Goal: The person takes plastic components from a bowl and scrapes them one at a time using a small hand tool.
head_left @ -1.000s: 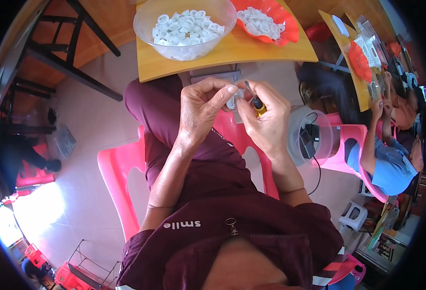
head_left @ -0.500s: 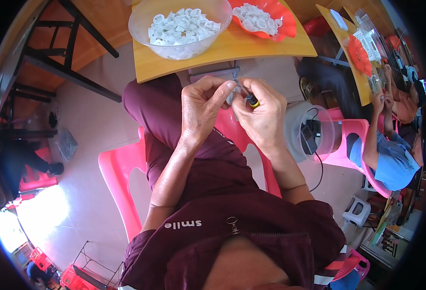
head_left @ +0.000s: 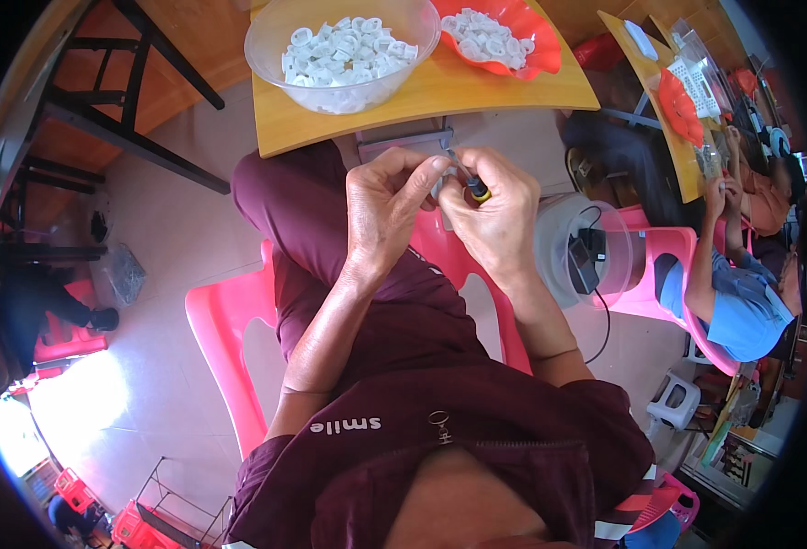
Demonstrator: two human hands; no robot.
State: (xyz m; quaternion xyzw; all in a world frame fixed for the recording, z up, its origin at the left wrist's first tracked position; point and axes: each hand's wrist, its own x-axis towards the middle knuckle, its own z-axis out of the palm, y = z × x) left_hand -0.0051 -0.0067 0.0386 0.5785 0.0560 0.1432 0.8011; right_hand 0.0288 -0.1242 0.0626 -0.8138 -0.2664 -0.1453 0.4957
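Just beyond the near edge of the yellow table (head_left: 504, 95), my two hands meet over my lap. My left hand (head_left: 378, 209) pinches a small white plastic part (head_left: 437, 187) between thumb and fingers; most of it is hidden. My right hand (head_left: 499, 212) is closed around a small tool with a black and yellow handle (head_left: 478, 189). Its thin metal shaft reaches toward the white part, but whether its tip touches cannot be made out. On the table, a clear plastic bowl (head_left: 264, 53) holds many similar white parts (head_left: 349, 50).
Right of the bowl, a wavy-edged red dish (head_left: 546, 60) holds more white parts. A translucent tub (head_left: 554, 247) with a black power adapter (head_left: 585, 265) stands at my right. Beyond it, a person in blue (head_left: 751, 311) sits on a pink chair (head_left: 669, 265). Dark table legs (head_left: 129, 137) stand left.
Both hands have shifted slightly and the white part has turned, so less of it shows. More of the tool's metal shaft is visible. Both grips stay the same.
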